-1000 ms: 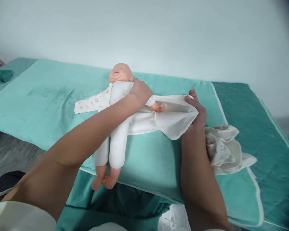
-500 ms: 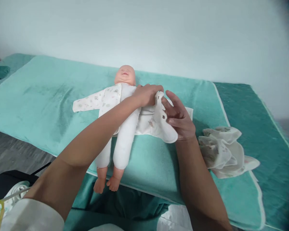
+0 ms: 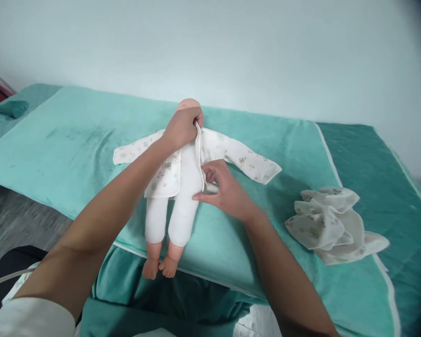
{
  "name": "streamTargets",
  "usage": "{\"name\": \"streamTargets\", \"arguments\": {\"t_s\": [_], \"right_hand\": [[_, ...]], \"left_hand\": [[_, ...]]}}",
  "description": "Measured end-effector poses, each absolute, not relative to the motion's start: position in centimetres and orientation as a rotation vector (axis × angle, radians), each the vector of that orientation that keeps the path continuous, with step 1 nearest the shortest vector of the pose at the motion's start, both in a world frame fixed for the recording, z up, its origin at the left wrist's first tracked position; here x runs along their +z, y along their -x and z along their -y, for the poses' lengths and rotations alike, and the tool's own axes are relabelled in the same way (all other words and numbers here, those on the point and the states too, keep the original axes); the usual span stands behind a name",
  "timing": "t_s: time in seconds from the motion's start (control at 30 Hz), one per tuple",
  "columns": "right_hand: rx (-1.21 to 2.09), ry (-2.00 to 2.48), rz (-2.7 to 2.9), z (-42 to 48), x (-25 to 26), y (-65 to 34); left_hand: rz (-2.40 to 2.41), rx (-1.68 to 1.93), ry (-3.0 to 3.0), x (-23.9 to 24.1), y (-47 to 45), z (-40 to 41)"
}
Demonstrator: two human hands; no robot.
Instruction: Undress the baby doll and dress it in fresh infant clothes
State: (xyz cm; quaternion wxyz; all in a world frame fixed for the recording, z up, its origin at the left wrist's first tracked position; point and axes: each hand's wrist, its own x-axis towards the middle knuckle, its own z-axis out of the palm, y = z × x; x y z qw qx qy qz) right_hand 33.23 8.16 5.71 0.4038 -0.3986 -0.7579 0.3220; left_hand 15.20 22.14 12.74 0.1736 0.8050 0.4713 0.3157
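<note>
A baby doll lies on its back in white leggings or bodysuit, its bare feet towards me. It wears a white printed baby jacket, open at the front, with both sleeves spread out sideways. My left hand pinches the jacket's right-hand front edge near the neck and hides most of the doll's face. Lower on that same edge is my right hand, its thumb apart from the fingers; the fingertips touch the flap beside the doll's hip.
A crumpled white printed garment lies on the green mat at the right. Darker green cloth covers the bed's right end. A pale wall runs behind, and a black object stands at lower left.
The bunched sleeve now lies stretched out to the right. My left hand has moved up to the jacket's neck edge; my right hand has left the sleeve and moved down-left to the front flap.
</note>
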Motion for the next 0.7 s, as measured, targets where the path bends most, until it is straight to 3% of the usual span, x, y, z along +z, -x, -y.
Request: {"name": "streamTargets", "arguments": {"t_s": [0.27,0.5,0.6,0.7], "right_hand": [[0.797,1.059,1.917,-7.3,6.5,-32.8],[1.294,0.443,1.577,-6.1,6.6,-32.8],[1.193,0.549,1.595,-6.3,6.6,-32.9],[0.861,0.725,1.845,-6.6,6.5,-32.7]], "left_hand": [[-1.339,0.916,-2.171,11.9,-15.0,-21.0],[-1.316,0.999,-2.09,11.4,-15.0,-20.9],[-1.475,1.083,-2.041,10.9,-15.0,-21.3],[-1.604,1.101,-1.989,10.5,-14.9,-21.6]]}}
